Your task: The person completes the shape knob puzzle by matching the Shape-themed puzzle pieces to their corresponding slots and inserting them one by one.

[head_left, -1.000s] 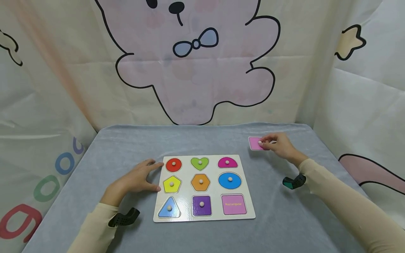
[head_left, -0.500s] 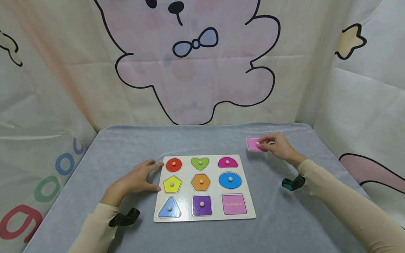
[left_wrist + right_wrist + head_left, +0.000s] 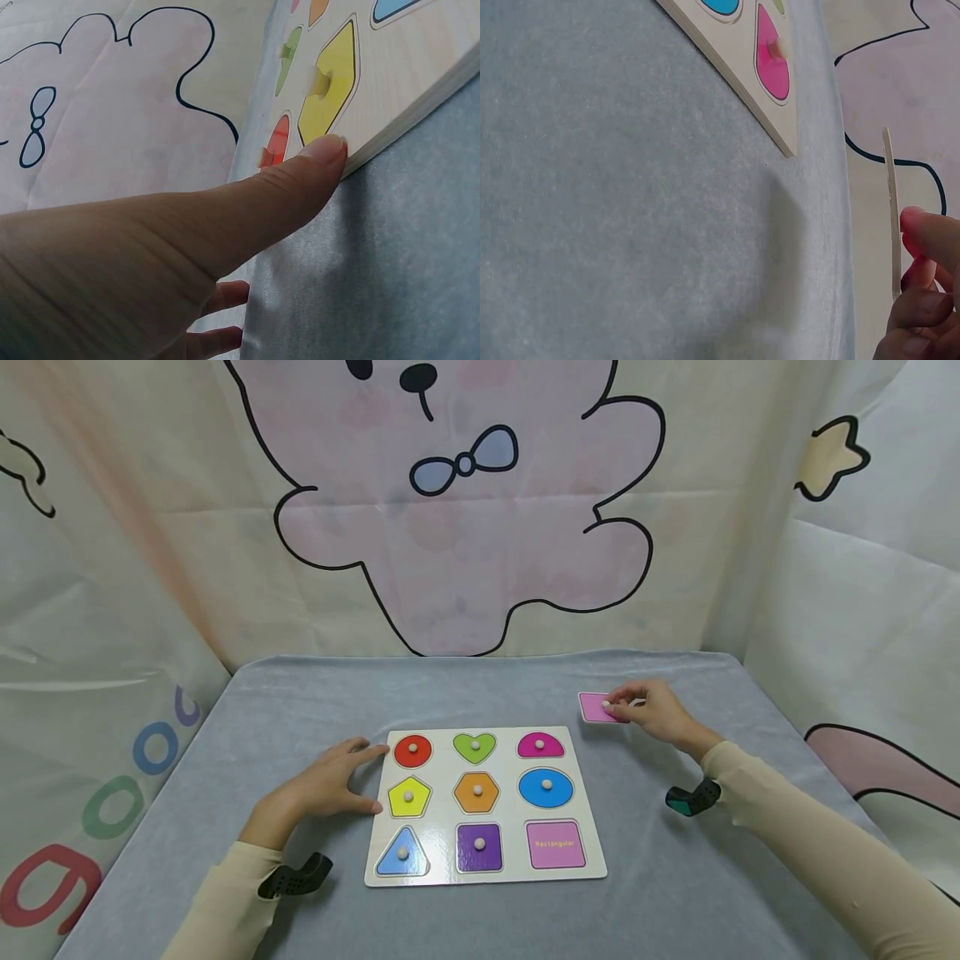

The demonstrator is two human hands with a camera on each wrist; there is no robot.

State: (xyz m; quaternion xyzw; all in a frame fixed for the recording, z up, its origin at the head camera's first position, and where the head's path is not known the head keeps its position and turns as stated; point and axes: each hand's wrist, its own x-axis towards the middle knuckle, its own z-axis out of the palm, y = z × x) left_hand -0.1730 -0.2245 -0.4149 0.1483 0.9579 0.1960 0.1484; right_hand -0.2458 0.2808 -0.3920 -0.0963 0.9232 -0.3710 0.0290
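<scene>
A white wooden puzzle board lies on the cloth, with knobbed shapes in most of its recesses. Its lower right recess is bare pink and bears the word "Rectangular". My left hand rests at the board's left edge, thumb and fingers spread; in the left wrist view the thumb touches the edge beside the yellow pentagon. Beyond the board's far right corner, my right hand pinches the small knob of a pink rectangular puzzle piece. In the right wrist view that piece appears edge-on, raised off the cloth.
Grey-blue cloth covers the table. A curtain with a cartoon animal hangs behind the far edge, and printed curtains stand at both sides. Black wrist cameras sit on the left sleeve and the right sleeve.
My right hand has moved slightly left and nearer, carrying the pink rectangular puzzle piece. The left hand and the board have stayed in place.
</scene>
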